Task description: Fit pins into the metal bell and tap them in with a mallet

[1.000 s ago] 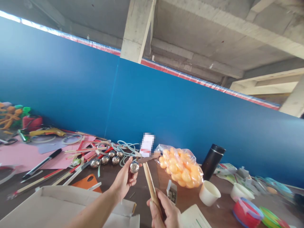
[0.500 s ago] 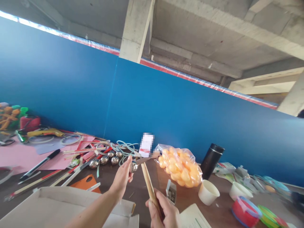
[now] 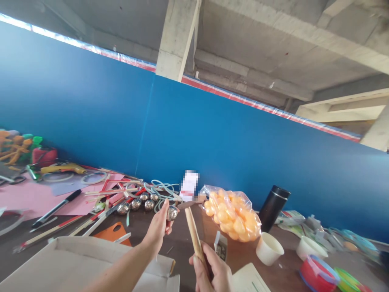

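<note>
**A:** What changed? From here I see my left hand (image 3: 158,229) with its fingers closed around a shiny ball (image 3: 172,213). A second ago the ball sat open in my palm. Now my thumb and fingers hide more of it, and it has come closer to the stick (image 3: 193,237).

**B:** And the other hand?

**A:** My right hand (image 3: 212,273) is wrapped tight round the low end of the stick. The stick top leans up, just right of my left fingertips. Ball and stick top are almost touching; I cannot tell if they meet. I think the two are being brought together.

**B:** Is there room to move?

**A:** A little. Past my left fingers lie more balls (image 3: 136,204) and some cords (image 3: 161,188). Right of the stick is a bag (image 3: 232,213) of orange balls, near. Below my left wrist is a box (image 3: 75,263) edge. By my right fingers a small pack (image 3: 221,247) stands close. A cup (image 3: 269,248) and a flask (image 3: 273,207) sit farther right.
</note>
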Tool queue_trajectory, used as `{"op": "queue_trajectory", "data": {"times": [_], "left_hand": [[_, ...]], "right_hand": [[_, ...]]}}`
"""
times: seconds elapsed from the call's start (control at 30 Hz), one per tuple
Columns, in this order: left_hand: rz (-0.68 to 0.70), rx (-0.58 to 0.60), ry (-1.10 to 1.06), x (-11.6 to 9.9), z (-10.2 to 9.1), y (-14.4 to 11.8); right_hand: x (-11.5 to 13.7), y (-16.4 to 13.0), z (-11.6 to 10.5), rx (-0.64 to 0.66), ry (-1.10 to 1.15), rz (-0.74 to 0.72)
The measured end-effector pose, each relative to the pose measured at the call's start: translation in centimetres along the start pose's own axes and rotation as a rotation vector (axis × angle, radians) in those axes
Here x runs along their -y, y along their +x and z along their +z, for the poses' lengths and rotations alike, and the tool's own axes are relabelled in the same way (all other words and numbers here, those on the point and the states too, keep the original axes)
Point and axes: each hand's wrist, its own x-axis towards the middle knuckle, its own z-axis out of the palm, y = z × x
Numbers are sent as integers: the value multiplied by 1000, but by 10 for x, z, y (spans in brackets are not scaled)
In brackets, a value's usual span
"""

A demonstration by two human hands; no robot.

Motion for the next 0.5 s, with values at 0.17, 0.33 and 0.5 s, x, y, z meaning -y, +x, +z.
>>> {"op": "queue_trajectory", "data": {"times": [0.17, 0.33, 0.5], "left_hand": [[-35, 1, -92, 2, 0, 1], [-169, 112, -269, 0, -2, 1], [-171, 148, -320, -2, -3, 0]], "right_hand": [[-1, -1, 3, -34, -15, -45], [1, 0, -2, -59, 65, 82], [5, 0, -1, -36, 67, 13]]}}
